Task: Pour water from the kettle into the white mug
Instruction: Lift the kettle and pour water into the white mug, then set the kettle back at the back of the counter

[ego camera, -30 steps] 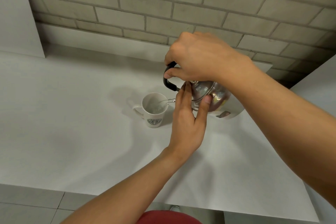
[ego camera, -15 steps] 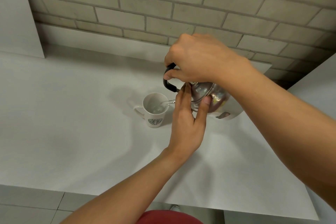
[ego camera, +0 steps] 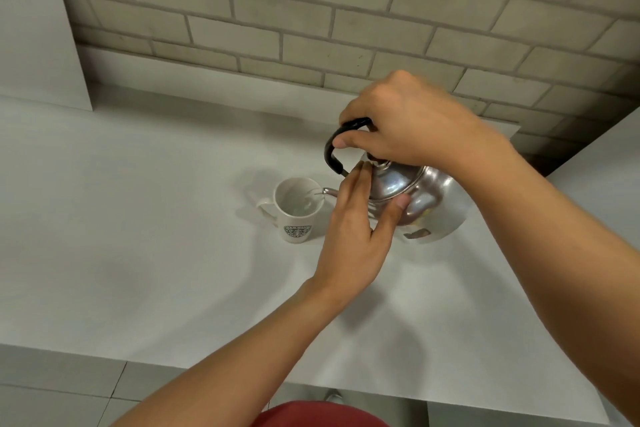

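A shiny steel kettle [ego camera: 420,198] with a black handle is tilted to the left above the white counter. Its thin spout reaches over the rim of the white mug [ego camera: 297,210], and water shows inside the mug. My right hand [ego camera: 408,123] is closed around the black handle from above. My left hand [ego camera: 356,229] presses flat against the kettle's lid and side, fingers up and thumb on the body. The mug stands upright with a green round logo facing me and its handle to the left.
The white counter [ego camera: 138,236] runs to a brick wall [ego camera: 311,10] at the back. A white panel [ego camera: 38,28] stands at the far left. The counter's front edge lies close to me, with a red garment [ego camera: 318,414] below it.
Almost nothing differs: the kettle stays tilted over the mug with both hands on it, and the mug has not moved.
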`<state>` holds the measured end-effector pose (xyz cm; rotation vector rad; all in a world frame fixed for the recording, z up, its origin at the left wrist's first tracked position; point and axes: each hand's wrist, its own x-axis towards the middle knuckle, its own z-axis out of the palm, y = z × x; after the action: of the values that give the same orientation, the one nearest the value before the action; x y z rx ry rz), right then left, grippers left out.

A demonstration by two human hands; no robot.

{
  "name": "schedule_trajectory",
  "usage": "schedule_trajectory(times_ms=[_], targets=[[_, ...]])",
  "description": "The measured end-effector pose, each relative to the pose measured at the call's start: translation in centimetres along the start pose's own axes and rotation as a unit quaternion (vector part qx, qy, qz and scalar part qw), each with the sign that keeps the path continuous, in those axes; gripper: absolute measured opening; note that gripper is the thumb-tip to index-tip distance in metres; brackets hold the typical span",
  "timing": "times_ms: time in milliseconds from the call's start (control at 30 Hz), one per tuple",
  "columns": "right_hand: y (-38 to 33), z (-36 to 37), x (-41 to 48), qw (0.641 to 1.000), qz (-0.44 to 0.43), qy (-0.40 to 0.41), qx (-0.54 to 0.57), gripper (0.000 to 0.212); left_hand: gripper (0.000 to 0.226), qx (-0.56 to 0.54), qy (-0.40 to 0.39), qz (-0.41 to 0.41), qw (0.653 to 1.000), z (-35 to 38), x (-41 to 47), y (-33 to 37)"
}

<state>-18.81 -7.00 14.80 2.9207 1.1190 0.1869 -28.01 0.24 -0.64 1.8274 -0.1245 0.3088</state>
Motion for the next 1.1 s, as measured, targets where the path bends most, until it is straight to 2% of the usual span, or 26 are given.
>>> schedule_trajectory(times_ms=[200,333,400,500,533,633,767,833,967,1100], targets=[[2.3,2.1,-3.2,0.991,0.007,0.116,0.069,0.037,0.074,0.085,-0.047,0.019,0.995,-0.7,0.3,-0.8],[3.3,3.8,-5.8,0.967,0.056,0.211,0.129,0.031,0.072,0.126,-0.077,0.054,0.987,-1.2,0.7,-0.7],[3.8,4.7,-7.0,0.952,0.085,0.241,0.166,0.029,0.059,0.127,-0.084,0.077,0.985,-1.8,1.0,-0.7],[4.4,6.0,-8.6,0.931,0.114,0.280,0.204,0.026,0.020,0.113,-0.021,0.098,0.988,-2.6,1.3,-1.0],[4.6,6.4,-9.0,0.926,0.121,0.289,0.210,0.025,0.014,0.107,0.003,0.099,0.989,-2.7,1.6,-1.0],[4.7,7.8,-10.0,0.913,0.138,0.306,0.235,0.023,0.018,0.106,0.041,0.084,0.990,-3.1,2.6,-0.7],[5.1,8.9,-10.7,0.904,0.145,0.310,0.257,0.026,0.048,0.134,-0.081,0.086,0.984,-3.2,4.7,0.0],[5.3,9.1,-10.7,0.901,0.152,0.309,0.265,0.026,0.044,0.141,-0.108,0.108,0.978,-3.0,5.7,0.3],[6.0,9.3,-10.2,0.895,0.164,0.306,0.281,0.025,0.034,0.144,-0.103,0.137,0.975,-2.7,6.9,0.5],[7.7,9.9,-9.0,0.902,0.167,0.267,0.294,0.032,0.031,0.143,-0.108,0.138,0.974,-2.5,8.8,0.0]])
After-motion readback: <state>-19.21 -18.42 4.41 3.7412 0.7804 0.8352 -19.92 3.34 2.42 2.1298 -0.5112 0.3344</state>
